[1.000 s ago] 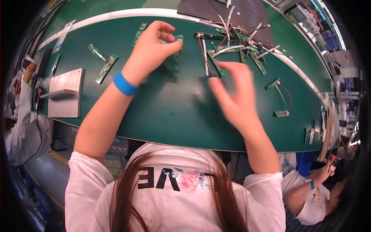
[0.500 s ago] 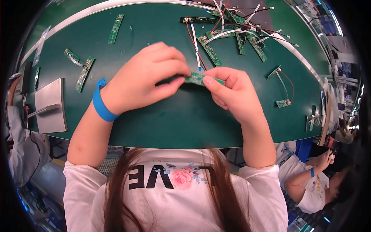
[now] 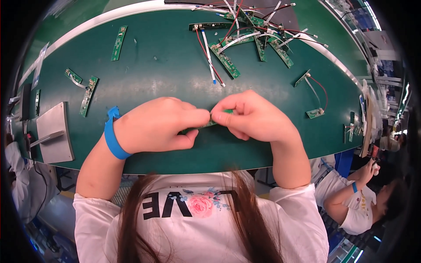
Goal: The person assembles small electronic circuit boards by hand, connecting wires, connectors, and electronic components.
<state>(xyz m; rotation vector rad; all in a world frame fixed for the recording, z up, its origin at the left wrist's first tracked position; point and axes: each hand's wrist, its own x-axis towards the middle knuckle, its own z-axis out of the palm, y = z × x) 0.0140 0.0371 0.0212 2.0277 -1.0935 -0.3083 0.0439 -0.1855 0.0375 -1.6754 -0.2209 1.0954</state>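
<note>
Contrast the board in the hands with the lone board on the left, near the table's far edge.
The held board is in the left hand and right hand; the lone board lies on the table. The held board is mostly hidden; the lone board shows whole. The held board runs roughly sideways; the lone board points roughly forward. Both are green.

curled left hand (image 3: 160, 125) beside right hand (image 3: 257, 116)

Here's the green circuit board (image 3: 212, 124), held and largely hidden, only slivers showing mid-view, its length slanting from eight o'clock up toward two!
</note>
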